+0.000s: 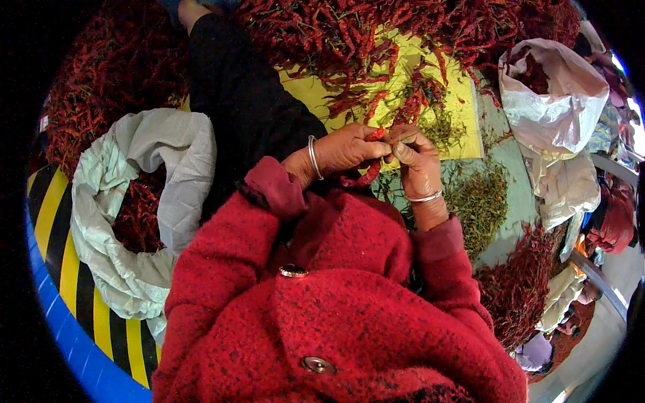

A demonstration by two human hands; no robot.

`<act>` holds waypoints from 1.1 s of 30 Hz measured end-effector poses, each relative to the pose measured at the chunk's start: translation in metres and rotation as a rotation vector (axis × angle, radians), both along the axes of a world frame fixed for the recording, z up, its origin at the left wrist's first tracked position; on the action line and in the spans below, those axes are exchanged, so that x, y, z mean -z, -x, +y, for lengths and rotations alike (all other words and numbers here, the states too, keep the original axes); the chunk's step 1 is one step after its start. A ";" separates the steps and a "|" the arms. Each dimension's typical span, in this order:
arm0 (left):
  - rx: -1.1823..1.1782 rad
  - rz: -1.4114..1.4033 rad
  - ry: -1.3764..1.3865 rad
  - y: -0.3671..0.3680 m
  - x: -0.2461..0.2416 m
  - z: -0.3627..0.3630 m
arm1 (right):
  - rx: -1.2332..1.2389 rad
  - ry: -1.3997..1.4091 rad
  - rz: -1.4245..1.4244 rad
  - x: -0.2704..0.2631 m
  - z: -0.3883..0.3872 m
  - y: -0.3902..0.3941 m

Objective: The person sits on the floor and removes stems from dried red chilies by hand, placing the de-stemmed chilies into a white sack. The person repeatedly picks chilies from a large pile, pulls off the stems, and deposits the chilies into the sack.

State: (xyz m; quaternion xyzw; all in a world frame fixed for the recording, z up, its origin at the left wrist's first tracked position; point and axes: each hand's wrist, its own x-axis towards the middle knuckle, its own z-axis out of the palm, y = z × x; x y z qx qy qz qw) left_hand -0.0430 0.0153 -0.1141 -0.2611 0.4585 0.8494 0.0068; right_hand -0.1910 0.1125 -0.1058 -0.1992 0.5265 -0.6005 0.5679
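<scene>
My left hand (347, 148) holds wrinkled dried red chillies; one chilli (370, 174) curves out below its fingers and a red tip shows above the thumb. Against it, my right hand (419, 163) has thumb and forefinger pinched together at the end of the chilli. The fingers hide the exact part being pinched. Just beyond both hands, loose dried chillies (377, 107) lie on a yellow woven sheet (466, 121). Green-brown chilli stems (443, 131) are scattered at the sheet's near right.
A large chilli heap (322, 40) spreads across the far side. At left stands a pale woven sack (186, 201) with chillies inside; another white sack (559, 116) stands at right. A stem pile (478, 206) and more chillies (519, 287) lie right of me.
</scene>
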 end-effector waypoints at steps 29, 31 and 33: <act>-0.670 -0.088 0.468 0.008 0.045 -0.010 | -0.101 -0.182 0.939 0.029 -0.072 0.014; -0.489 -0.118 0.411 0.007 0.019 -0.012 | 0.014 0.044 0.676 0.015 -0.055 -0.001; -0.380 -0.193 0.434 0.006 0.009 -0.010 | 0.100 0.093 0.403 0.007 -0.051 -0.008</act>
